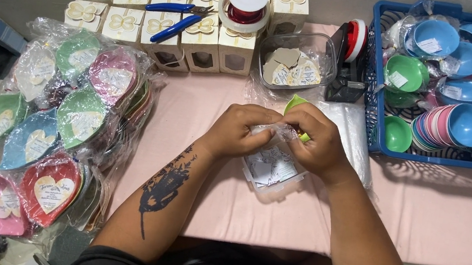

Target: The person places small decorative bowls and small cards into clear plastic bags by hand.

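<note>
My left hand (236,131) and my right hand (316,143) meet over the pink table (428,218), both pinching a clear plastic wrapper (273,131) around a green heart-shaped dish (295,103), whose rim sticks up behind my right fingers. Just under my hands lies a small clear box of white paper labels (271,170). Most of the green dish is hidden by my fingers.
A pile of wrapped coloured heart dishes (49,125) fills the left side. White gift boxes (158,22), blue pliers (177,17), a ribbon spool (246,3), a clear tub of tags (293,65) and a tape dispenser (350,55) line the back. A blue basket (375,112) of bowls stands right.
</note>
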